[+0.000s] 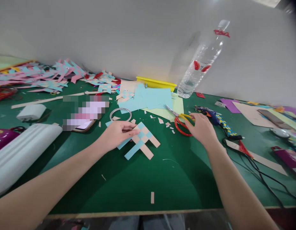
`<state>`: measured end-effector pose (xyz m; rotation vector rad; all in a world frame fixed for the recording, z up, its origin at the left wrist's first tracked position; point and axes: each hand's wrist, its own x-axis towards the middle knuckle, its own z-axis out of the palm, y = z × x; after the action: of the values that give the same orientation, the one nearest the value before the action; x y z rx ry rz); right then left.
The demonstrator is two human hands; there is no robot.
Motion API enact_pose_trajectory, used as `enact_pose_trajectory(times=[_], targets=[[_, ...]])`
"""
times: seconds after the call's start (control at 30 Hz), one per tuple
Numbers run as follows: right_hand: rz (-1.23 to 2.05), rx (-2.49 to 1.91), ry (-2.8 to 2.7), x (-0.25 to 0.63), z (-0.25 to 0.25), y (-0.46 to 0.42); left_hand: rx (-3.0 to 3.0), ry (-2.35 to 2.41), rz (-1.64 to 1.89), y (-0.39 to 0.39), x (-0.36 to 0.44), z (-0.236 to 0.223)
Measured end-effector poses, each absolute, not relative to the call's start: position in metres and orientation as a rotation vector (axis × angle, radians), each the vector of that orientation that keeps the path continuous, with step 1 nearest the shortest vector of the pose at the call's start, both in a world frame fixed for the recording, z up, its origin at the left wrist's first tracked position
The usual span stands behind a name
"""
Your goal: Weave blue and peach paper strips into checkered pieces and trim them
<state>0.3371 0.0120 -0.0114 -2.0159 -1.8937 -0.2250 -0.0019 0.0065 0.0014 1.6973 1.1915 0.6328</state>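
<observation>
My left hand (120, 134) pinches the upper left edge of a woven paper piece (143, 135) between thumb and fingers. Light blue and peach strips cross in it as a checkerboard, and loose strip ends stick out toward me. At the right, my right hand (202, 129) has its fingers closed about the handle of the scissors (182, 119). Their handles are red and yellow, and the metal blades point up and left over the paper. Part of the handle is hidden by the fingers. A silver bracelet or ring (121, 110) lies just beyond my left hand.
Light blue sheets (152, 97) lie at the back, with small scraps before them. A plastic bottle (198, 64) stands by the wall. At left are woven pieces (52, 75), a phone (90, 111) and a white charger (31, 111). Cords (260, 172) run along the right.
</observation>
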Motion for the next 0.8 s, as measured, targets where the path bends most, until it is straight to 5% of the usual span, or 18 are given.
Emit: enact_pose_trajectory(times=[0.8], targets=[[0.003, -2.082, -1.971, 0.344, -0.021, 0.014, 1.764, 1.281, 0.536, 0.01, -0.01, -0.001]])
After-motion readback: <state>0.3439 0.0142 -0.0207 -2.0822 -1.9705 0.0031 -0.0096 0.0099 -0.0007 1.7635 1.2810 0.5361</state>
